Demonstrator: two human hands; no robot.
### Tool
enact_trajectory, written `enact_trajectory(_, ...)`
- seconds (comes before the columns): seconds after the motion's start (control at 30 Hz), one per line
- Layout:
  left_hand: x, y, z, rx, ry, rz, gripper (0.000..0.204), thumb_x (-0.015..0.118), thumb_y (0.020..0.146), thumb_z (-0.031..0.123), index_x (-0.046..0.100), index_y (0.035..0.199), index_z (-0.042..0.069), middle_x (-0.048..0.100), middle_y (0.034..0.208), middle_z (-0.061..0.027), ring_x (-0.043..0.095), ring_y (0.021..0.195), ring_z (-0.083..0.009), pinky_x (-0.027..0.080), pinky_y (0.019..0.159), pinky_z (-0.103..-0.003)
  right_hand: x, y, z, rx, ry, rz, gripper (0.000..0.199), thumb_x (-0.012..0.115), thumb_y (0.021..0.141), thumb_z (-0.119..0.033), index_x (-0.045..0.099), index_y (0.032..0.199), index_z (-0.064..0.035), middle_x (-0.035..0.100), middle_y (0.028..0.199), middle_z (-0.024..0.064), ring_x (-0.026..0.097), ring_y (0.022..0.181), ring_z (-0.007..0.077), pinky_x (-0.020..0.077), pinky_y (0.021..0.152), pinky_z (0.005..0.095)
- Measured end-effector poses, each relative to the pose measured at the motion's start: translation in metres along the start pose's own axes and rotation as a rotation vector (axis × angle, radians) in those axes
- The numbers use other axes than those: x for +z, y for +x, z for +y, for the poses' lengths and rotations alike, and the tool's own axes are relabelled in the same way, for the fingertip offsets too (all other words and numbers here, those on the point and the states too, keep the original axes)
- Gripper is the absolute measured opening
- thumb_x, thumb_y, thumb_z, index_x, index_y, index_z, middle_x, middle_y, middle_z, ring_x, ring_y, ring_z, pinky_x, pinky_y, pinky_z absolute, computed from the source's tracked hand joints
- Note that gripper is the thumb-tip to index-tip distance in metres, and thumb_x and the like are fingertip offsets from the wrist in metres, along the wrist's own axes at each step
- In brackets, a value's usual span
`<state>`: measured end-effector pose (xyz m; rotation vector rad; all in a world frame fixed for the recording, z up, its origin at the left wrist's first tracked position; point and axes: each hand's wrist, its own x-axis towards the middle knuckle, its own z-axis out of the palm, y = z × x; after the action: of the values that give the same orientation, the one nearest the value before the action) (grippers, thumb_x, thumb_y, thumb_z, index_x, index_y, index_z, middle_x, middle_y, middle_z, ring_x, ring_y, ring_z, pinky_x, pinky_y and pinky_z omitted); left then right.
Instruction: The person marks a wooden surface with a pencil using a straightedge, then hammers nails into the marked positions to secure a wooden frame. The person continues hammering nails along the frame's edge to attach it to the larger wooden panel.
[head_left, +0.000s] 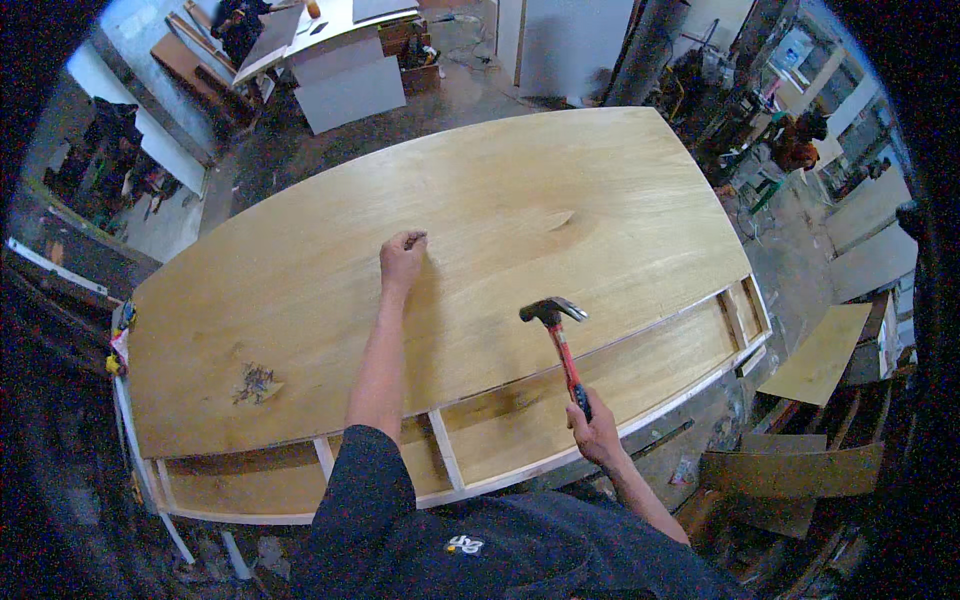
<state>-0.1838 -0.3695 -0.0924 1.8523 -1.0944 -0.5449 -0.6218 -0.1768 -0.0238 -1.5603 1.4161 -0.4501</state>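
Head view: left hand (402, 260) pinches a nail (415, 238) on the plywood sheet (500, 200); right hand (595, 432) grips a raised hammer (560, 335). The nail looks undriven, and the frame (445, 455) beside the right hand is uncovered.

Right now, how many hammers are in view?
1. The hammer, with a red and black handle, is in the right hand, raised over the plywood sheet. The left hand holds none. The cluttered background may hide others.
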Motion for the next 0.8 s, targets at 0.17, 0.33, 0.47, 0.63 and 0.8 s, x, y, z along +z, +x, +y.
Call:
enact_trajectory(0.17,0.011,0.018,0.001,0.04,-0.045,-0.014,0.022,0.074,0.087,0.017,0.077,0.104,0.004,0.077,0.095,-0.0127,0.073,0.085,-0.0198,0.057,0.081,-0.032,0.004,0.069,-0.019,-0.131,-0.012,-0.025,0.032,0.057,0.101,-0.02,0.055,0.128,-0.0023,0.058,0.076,0.0058,0.058,0.068,0.0164,0.0489,0.064,0.0332)
enact_trajectory(0.33,0.019,0.017,-0.004,0.168,0.144,0.022,0.019,0.074,0.085,0.018,0.078,0.102,0.01,0.075,0.109,-0.0101,0.071,0.098,-0.0225,0.057,0.086,-0.035,0.018,0.13,-0.038,-0.162,-0.001,-0.09,0.035,0.057,0.101,-0.021,0.054,0.132,-0.0033,0.058,0.078,0.0068,0.059,0.071,0.0165,0.0495,0.067,0.0344)
enact_trajectory(0.47,0.021,0.014,-0.006,0.201,0.251,0.043,0.016,0.075,0.085,0.02,0.079,0.099,0.014,0.072,0.118,-0.0063,0.066,0.109,-0.0252,0.053,0.093,-0.039,0.031,0.156,-0.049,-0.182,0.037,-0.072,0.036,0.058,0.101,-0.02,0.053,0.133,-0.0039,0.059,0.078,0.0077,0.058,0.071,0.0178,0.0496,0.067,0.0348)
enact_trajectory(0.63,0.025,0.018,-0.006,0.182,0.311,0.04,0.014,0.074,0.086,0.021,0.08,0.099,0.016,0.071,0.119,-0.0035,0.064,0.112,-0.0261,0.05,0.097,-0.041,0.033,0.173,-0.061,-0.22,0.037,-0.076,0.035,0.058,0.1,-0.021,0.054,0.131,-0.004,0.059,0.078,0.0101,0.059,0.072,0.0215,0.0494,0.069,0.0375)
enact_trajectory(0.8,0.029,0.019,-0.005,0.205,0.346,0.085,0.013,0.074,0.086,0.021,0.08,0.098,0.017,0.072,0.116,-0.0037,0.065,0.109,-0.0261,0.051,0.094,-0.041,0.026,0.183,-0.083,-0.197,-0.013,-0.095,0.034,0.057,0.101,-0.024,0.053,0.129,-0.0054,0.062,0.082,0.017,0.063,0.076,0.031,0.0493,0.07,0.0422)
